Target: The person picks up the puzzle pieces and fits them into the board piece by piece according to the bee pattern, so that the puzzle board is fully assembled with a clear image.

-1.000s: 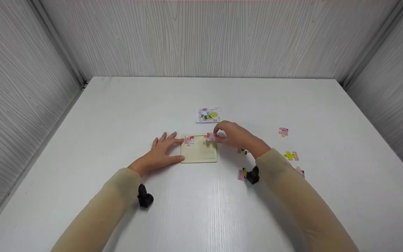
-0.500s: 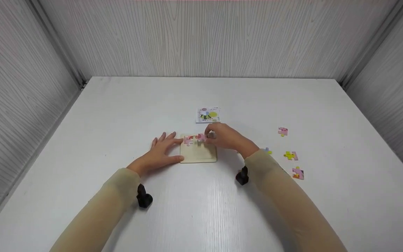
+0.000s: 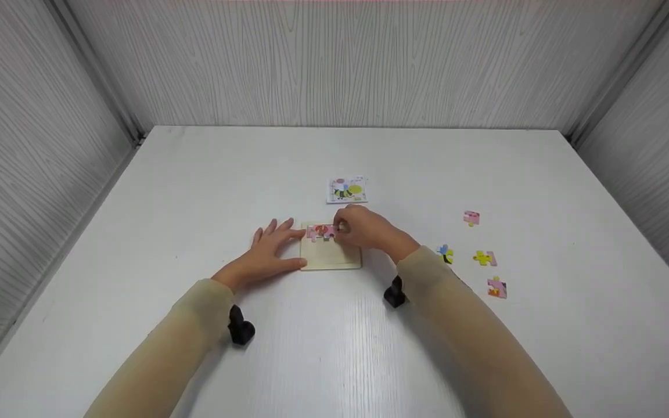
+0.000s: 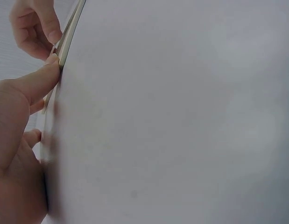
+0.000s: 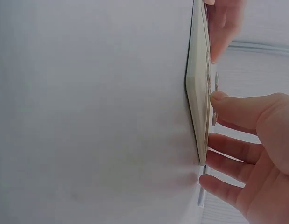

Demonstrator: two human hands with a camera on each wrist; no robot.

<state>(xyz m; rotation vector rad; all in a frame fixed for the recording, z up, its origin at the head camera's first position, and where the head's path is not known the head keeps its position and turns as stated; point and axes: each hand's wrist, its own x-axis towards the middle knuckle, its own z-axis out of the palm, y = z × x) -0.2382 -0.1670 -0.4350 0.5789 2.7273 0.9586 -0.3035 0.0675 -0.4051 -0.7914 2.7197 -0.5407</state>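
From the head, the right hand [image 3: 363, 227] has carried its pink piece [image 3: 330, 231] leftward over the wooden tray [image 3: 340, 259]; a second ago it was near the far right corner, and now it is right beside the corner piece [image 3: 312, 233]. The two red patches nearly meet there, so the work seems down to lining up and seating this one. The left hand [image 3: 276, 249] clasps nothing: thumb and forefinger lie straight against the tray's left edge, probably steadying it. A picture card [image 3: 347, 190] lies beyond the tray, and four loose pieces [image 3: 484, 258] show to the right.

The left wrist view confirms the thumb touching the tray's side (the puzzle's picture is lost at this angle).

The right wrist view adds what the head cannot: the pink piece, pinched between thumb and finger, is raised just off the tray, so it looks not yet seated.
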